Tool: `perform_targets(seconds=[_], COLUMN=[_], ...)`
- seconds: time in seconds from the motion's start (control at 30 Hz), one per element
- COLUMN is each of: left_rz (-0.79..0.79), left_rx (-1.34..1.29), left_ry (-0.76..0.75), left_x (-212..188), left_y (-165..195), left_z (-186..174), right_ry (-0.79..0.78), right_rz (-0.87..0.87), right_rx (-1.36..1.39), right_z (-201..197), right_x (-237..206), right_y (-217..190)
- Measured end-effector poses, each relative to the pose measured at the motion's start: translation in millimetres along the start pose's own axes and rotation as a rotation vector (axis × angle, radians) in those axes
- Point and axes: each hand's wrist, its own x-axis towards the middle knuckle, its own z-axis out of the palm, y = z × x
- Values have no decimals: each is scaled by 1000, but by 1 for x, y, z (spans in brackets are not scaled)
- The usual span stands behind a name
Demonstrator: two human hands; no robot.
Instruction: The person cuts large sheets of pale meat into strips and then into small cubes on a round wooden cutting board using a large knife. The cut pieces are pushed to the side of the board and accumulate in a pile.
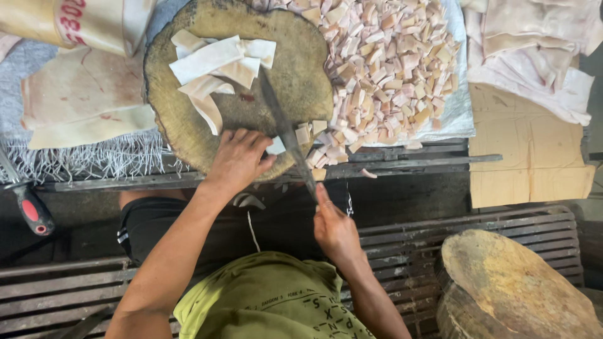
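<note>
A pale strip is being cut with a long knife on a round wooden block.

The knife (286, 129) is being gripped by the right hand (333, 227), with the fingers closed tight around its handle and the blade laid across the round wooden block (188, 125). A small pale strip (276, 146) is being pressed down by the left hand (237, 158), with the fingers bent over it, just beside the blade at the near edge of the block. More long pale strips (217, 66) are being kept farther back on the block. A big heap of small cut pieces (389, 63) is being held on a white sheet (457, 110) beside the block. A second wooden block (515, 285) is being left near the right arm. A red-handled tool (28, 210) is lying far to the left.
</note>
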Motion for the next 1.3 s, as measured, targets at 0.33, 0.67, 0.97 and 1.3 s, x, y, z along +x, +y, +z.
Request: perform_targets(seconds=[0.33,0.67,0.97,1.3], left_rz=[-95,-473,-841,-478], left_rx=[106,8,-1505,-920], left_ry=[104,318,789,363], left_x=[-11,-16,1,49], left_y=[-5,-33,-79,-20], left_z=[-4,-23,-49,-47], right_ry=[130,-16,-157,58], right_rz=[-4,208,127,445], right_rx=[90,208,93,239], right_z=[-6,-29,-17,-20], right_x=[-1,-2,12,69], right_y=[-13,-23,32,81])
